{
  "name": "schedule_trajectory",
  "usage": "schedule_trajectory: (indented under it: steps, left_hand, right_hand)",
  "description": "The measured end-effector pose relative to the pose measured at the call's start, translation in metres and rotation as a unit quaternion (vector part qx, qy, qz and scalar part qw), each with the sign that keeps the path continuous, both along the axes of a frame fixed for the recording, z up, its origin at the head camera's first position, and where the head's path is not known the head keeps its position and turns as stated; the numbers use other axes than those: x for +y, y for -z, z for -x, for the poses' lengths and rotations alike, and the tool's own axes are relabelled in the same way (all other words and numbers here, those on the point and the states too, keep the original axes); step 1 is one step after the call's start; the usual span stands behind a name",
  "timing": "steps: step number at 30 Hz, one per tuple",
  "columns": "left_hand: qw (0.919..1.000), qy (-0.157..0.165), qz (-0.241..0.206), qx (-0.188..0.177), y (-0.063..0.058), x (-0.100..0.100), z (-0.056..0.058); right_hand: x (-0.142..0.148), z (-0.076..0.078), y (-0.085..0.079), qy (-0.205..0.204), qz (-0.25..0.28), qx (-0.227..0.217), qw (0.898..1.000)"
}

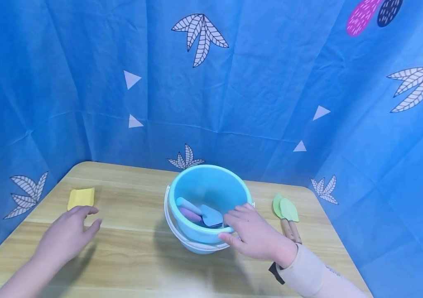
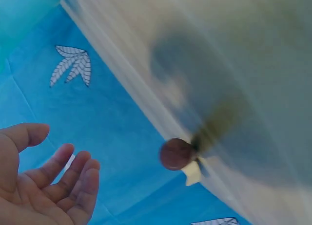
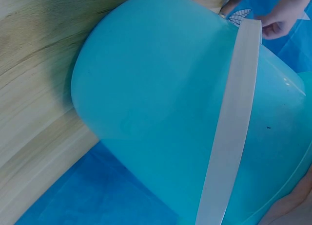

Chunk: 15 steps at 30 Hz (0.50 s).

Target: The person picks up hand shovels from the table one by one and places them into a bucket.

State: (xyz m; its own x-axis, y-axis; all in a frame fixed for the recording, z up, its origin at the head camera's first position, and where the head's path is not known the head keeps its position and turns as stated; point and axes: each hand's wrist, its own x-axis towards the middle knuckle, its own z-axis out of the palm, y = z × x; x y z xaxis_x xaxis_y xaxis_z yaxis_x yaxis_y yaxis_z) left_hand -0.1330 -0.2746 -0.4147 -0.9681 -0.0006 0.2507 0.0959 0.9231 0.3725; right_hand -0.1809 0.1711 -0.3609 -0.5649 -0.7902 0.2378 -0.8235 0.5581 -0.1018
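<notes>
A light-blue bucket (image 1: 196,238) stands on the table with its white handle (image 3: 229,122) hanging down its side. My right hand (image 1: 250,231) grips the bucket's near right rim, fingers over the edge and thumb outside. Inside the bucket lie a blue toy shovel (image 1: 211,216) and a purple thing (image 1: 190,214), partly hidden by it. My left hand (image 1: 64,236) hovers over the table's left side, fingers relaxed, holding nothing. Just beyond it lies a yellow scoop-like blade (image 1: 81,198); in the left wrist view a round brown handle end (image 2: 176,154) shows near that hand.
Two green leaf-shaped toy trowels (image 1: 289,210) with brown handles lie on the right of the wooden table (image 1: 129,256), beside my right forearm. A blue patterned curtain (image 1: 263,82) surrounds the table's back and sides.
</notes>
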Motion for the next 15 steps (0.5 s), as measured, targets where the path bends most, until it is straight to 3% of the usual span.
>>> schedule_trajectory:
  steps: [15]
  left_hand:
    - [0.9961,-0.031,-0.006,-0.082,0.018,-0.027,-0.001]
  right_hand:
    - [-0.001,-0.001,-0.001,0.002,-0.003,-0.003,1.0]
